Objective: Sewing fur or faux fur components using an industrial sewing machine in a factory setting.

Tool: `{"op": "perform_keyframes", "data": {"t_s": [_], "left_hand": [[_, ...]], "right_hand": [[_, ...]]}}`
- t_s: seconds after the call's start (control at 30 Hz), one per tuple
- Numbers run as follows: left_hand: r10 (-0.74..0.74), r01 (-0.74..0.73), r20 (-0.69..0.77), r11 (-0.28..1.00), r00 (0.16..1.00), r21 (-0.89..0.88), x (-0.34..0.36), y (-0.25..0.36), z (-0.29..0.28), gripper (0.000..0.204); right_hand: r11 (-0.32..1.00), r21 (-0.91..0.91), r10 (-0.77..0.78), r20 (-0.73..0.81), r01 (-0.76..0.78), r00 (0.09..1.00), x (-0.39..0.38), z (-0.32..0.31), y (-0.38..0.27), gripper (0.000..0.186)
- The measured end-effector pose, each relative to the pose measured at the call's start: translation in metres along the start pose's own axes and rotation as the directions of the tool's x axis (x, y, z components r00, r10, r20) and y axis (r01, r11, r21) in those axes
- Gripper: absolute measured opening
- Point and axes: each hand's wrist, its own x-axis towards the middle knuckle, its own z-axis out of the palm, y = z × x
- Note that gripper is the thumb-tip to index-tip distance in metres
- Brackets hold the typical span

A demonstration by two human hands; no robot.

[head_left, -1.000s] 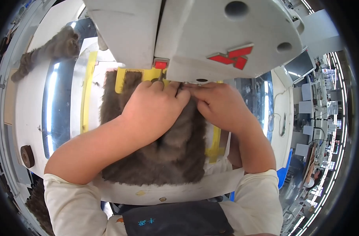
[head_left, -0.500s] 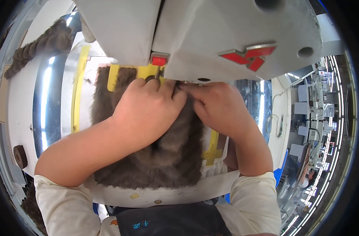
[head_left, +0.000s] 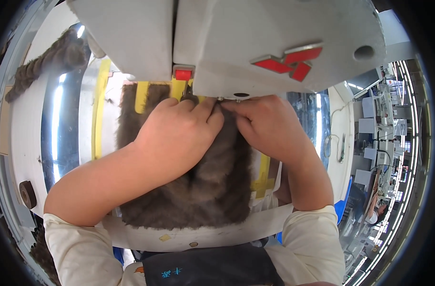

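Note:
A brown fur piece lies over the machine bed, its lower edge toward me and its far end under the head of a grey sewing machine. My left hand rests on the fur, fingers bent and pressed together beside the machine's metal foot. Close to its right, my right hand has its index finger stretched to the same spot and the other fingers curled under. Both hands seem to pinch the fur there. Their fingertips and the needle are largely hidden by the machine head.
Yellow tape marks the white work surface beside the fur. A rolled fur strip lies far left, a brown tape roll near left. Tweezers lie at the right. Another person sits beyond, far right.
The whole view has shifted slightly, with the machine head a little farther left in the picture. Both hands remain at the same place on the fur, with hardly any finger movement.

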Motion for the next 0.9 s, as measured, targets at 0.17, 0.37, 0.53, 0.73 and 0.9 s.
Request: {"op": "perform_keyframes", "data": {"t_s": [0.17,0.37,0.53,0.73,0.9], "left_hand": [[0.044,-0.044,-0.005,0.998,0.999,0.043,-0.003,0.001,-0.006,0.043],[0.14,-0.14,-0.008,0.99,0.99,-0.011,-0.013,0.009,-0.016,0.043],[0.108,-0.108,0.031,0.994,0.994,-0.004,-0.017,0.008,-0.014,0.043],[0.107,-0.106,0.067,0.994,0.992,-0.015,-0.018,0.006,-0.011,0.044],[0.108,-0.107,0.095,0.994,0.99,-0.017,-0.019,0.006,-0.009,0.045]], "right_hand": [[1.0,-0.011,0.001,0.007,-0.001,1.0,-0.001,-0.001,0.001,0.023],[0.998,-0.056,-0.007,0.037,0.009,0.999,-0.001,-0.003,-0.003,0.024],[0.995,-0.094,-0.033,0.078,0.04,0.996,-0.001,-0.004,-0.004,0.028],[0.997,-0.076,-0.017,0.083,0.023,0.996,0.0,-0.002,-0.001,0.03],[1.0,-0.026,-0.009,0.061,0.01,0.998,0.002,0.0,0.002,0.03]]}}
